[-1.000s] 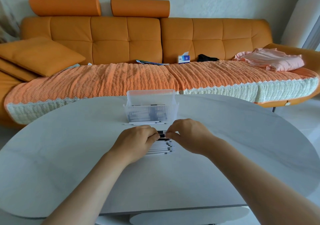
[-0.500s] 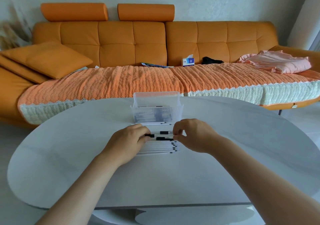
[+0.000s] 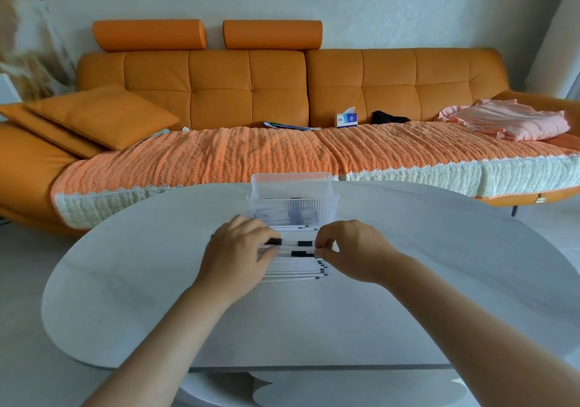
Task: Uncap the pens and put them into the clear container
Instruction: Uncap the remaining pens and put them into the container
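Your hands have drawn apart since a second ago, when they met over one pen. Your left hand (image 3: 238, 254) now pinches a small black cap (image 3: 273, 241) at its curled fingertips. Your right hand (image 3: 354, 249) pinches the right end of a slim white pen (image 3: 306, 243) between thumb and forefinger.

That pen lies across the far side of the row of white pens (image 3: 298, 270). The row rests on the pale grey oval worktop (image 3: 157, 281), just in front of the clear ribbed plastic container (image 3: 292, 207).

Watch your left palm: it lies over the left ends of the row, and a nudge would likely set those round barrels rolling. The bare tip could mark your fingers or the worktop if it drags. The container looks light, so a hard drop might shove it back.

The pens are thin and smooth, with small black ends at the right. Dark shapes show blurred through the container's wall.
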Demonstrator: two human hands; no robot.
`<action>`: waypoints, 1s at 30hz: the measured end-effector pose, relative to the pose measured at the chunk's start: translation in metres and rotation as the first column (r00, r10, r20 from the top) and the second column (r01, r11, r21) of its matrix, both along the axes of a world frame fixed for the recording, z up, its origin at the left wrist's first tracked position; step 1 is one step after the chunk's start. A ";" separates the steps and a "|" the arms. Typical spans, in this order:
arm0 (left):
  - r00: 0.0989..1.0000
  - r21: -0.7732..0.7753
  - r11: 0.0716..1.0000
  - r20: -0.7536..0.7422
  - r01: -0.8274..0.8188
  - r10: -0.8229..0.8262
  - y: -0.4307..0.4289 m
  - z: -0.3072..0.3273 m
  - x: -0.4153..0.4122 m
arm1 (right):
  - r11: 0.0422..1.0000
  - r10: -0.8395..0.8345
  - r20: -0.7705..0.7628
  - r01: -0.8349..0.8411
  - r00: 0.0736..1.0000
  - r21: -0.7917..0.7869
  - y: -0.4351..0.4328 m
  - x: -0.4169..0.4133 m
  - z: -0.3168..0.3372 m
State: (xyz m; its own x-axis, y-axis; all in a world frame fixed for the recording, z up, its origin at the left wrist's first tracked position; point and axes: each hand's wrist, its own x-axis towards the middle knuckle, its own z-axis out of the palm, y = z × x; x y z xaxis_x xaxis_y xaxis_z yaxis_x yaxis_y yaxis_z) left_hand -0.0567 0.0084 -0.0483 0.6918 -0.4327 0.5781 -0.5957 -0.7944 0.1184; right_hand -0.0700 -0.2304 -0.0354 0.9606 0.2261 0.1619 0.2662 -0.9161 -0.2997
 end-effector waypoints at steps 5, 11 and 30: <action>0.993 0.033 0.993 -0.031 0.114 -0.113 -0.013 -0.002 0.001 | 0.997 0.049 0.044 -0.051 0.998 0.054 0.005 -0.005 0.006; 0.981 -0.034 0.994 -0.158 0.108 -0.112 -0.020 -0.006 0.004 | 1.000 0.018 0.043 -0.019 0.999 0.025 -0.002 -0.006 0.006; 0.944 0.091 0.989 -0.320 0.118 -0.083 -0.015 -0.028 -0.006 | 0.996 -0.026 -0.138 0.014 0.990 -0.085 -0.030 0.000 -0.013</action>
State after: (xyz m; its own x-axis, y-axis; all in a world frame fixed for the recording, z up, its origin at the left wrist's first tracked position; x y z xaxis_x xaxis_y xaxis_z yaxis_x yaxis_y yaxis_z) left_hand -0.0624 -0.0063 -0.0759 0.7805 -0.5566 0.2845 -0.6193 -0.7507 0.2303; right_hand -0.0699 -0.2609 -0.0486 0.9769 0.2136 0.0079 0.2085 -0.9442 -0.2551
